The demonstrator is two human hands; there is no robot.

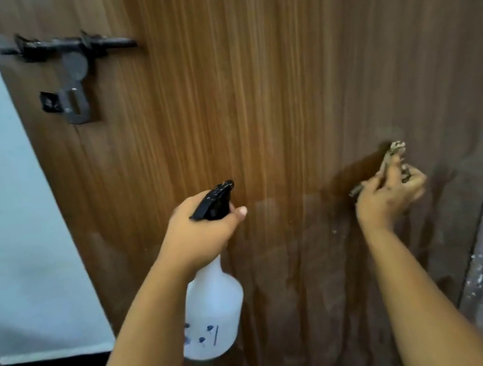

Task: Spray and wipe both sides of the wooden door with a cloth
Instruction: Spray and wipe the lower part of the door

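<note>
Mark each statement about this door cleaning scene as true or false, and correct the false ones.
1. The left hand grips a spray bottle. True.
2. The spray bottle has a red trigger head. False: it is black.
3. The right hand holds a cloth against the wooden door. True.
4. The latch sits at the door's lower right. False: upper left.
5. Wet streaks run down the door's lower part. True.

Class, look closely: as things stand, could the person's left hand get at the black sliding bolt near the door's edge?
Probably not freely. Nothing lies between the left hand and the sliding bolt above it on the door, but that hand grips the spray bottle, so its fingers are occupied.
</note>
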